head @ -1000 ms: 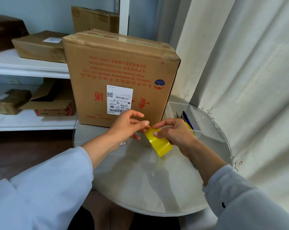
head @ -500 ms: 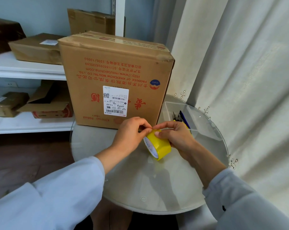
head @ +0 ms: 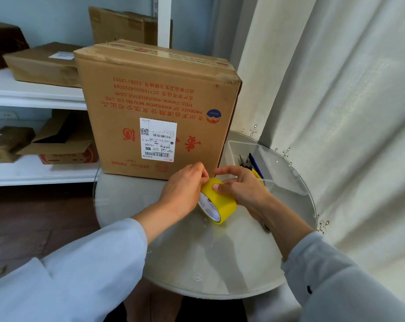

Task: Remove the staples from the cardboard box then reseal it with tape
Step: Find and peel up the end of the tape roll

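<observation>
A tall brown cardboard box (head: 155, 108) with red print and a white shipping label stands upside down at the back of a round glass table (head: 208, 259). Its top flaps lie closed. In front of it a yellow roll of tape (head: 221, 205) is held on edge just above the table. My right hand (head: 242, 189) grips the roll from the right, thumb on its outer face. My left hand (head: 183, 189) pinches at the roll's upper left edge with its fingertips. The tape's free end is hidden under the fingers.
A clear plastic tray (head: 266, 159) at the table's right holds pliers and a blue-handled tool (head: 255, 162). White shelves (head: 34, 96) on the left carry several other cardboard boxes. A cream curtain (head: 336, 112) hangs close on the right.
The roll has turned so its white inner core faces me, and both hands have closed in on its top edge. The view has shifted slightly left and down.
</observation>
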Motion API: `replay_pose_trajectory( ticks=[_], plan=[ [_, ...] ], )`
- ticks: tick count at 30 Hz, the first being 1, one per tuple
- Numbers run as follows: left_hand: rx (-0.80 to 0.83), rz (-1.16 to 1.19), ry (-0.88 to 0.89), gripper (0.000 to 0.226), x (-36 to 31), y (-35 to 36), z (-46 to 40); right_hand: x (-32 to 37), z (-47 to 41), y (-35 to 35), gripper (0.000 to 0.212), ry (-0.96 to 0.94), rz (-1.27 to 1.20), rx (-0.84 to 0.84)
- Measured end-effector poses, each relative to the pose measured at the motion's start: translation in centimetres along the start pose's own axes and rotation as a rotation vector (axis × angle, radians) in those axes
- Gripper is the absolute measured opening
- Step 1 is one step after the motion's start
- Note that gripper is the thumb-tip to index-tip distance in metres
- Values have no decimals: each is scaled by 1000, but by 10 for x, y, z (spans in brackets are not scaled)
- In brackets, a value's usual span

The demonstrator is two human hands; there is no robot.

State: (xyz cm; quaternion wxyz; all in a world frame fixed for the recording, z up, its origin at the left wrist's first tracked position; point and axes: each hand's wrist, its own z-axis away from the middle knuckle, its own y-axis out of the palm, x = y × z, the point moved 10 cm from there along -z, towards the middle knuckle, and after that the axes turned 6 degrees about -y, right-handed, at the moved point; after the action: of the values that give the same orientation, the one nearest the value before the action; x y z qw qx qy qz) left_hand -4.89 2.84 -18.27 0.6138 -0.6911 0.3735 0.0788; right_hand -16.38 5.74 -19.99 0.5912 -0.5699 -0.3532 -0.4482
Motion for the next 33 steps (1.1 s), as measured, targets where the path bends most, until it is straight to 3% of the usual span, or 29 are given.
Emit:
replay_pose_trajectory(
  ticks=[7,9,15,23,28,33],
  plan=[
    [366,313,-228,12,5,5,-8,8,1,4,29,-34,96,-7],
    [410,310,-234,13,6,0,-8,12,1,6,26,-50,119,-12],
    [383,219,-135,15,-2,-21,-8,15,7,12,25,-37,-67,-41],
    [-46,-66,174,11,-59,-103,-16,71,19,-1,19,-163,-195,-64],
    [89,-100,230,13,-84,-125,-20,109,24,-13,21,-293,-106,-41],
    [252,-54,264,11,-98,-135,-20,149,30,-25,6,-451,-109,-35]
  ],
)
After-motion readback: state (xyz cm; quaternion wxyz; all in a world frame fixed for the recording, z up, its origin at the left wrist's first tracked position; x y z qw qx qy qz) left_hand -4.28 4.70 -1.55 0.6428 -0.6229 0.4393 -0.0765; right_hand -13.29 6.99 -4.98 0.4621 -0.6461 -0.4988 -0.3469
